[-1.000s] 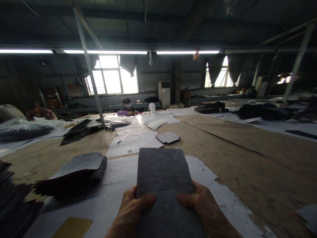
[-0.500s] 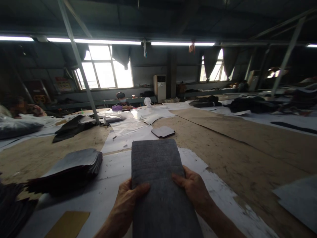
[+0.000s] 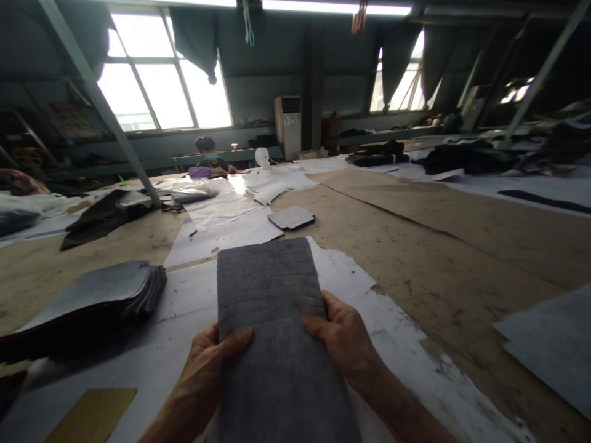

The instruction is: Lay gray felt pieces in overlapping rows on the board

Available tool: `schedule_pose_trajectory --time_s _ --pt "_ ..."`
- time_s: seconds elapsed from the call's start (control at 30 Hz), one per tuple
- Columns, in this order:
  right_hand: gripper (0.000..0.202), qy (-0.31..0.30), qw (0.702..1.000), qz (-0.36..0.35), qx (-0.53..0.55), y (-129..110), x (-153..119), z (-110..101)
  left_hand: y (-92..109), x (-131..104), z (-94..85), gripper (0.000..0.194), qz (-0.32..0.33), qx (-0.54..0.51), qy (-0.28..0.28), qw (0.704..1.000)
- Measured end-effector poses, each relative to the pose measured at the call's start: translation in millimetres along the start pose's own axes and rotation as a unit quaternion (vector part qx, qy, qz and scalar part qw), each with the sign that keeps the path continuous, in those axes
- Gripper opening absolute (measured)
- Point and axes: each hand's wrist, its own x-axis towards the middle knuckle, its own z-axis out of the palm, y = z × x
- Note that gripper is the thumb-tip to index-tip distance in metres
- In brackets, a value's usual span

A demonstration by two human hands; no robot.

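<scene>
A long grey fabric panel point(image 3: 272, 289) with faint crosswise lines tilts up before me, its lower end cut off by the picture's bottom edge. My left hand point(image 3: 215, 351) grips its left side, thumb on the front face. On the opposite side, my right hand point(image 3: 339, 329) holds it the same way, thumb pressed on the front. The fingers behind the panel are hidden. To the left lies a stack of grey and dark cut pieces point(image 3: 96, 292). Beyond the panel's top edge rests a smaller pile of grey pieces point(image 3: 292, 217).
White paper point(image 3: 184, 307) and brown board point(image 3: 415, 240) cover the wide table. A tan card point(image 3: 90, 415) lies at front left, a grey sheet point(image 3: 551, 344) at right. A slanted metal post point(image 3: 99, 101) rises at left. Farther back are a white fan point(image 3: 262, 157) and a masked person point(image 3: 210, 157).
The view has tipped down and shifted, so the table and room appear higher and mostly farther left. Both hands keep hold of the panel, which sits slightly left of before.
</scene>
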Motion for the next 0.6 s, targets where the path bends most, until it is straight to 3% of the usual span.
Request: schedule_pose_trajectory --time_s 0.13,0.4,0.6 --pt "0.034 0.005 1.000 0.020 0.011 3 4 -3 2 3 -1.5 0.034 -0.007 0.021 0.020 1.000" --pt "0.041 0.024 0.993 0.083 -0.077 -3 5 -2 0 7 -2.5 0.027 -0.012 0.011 0.011 1.000" --pt "0.036 -0.016 0.995 0.099 -0.022 -6 14 -2 14 -2 -5.5 0.030 -0.026 0.050 0.057 0.997"
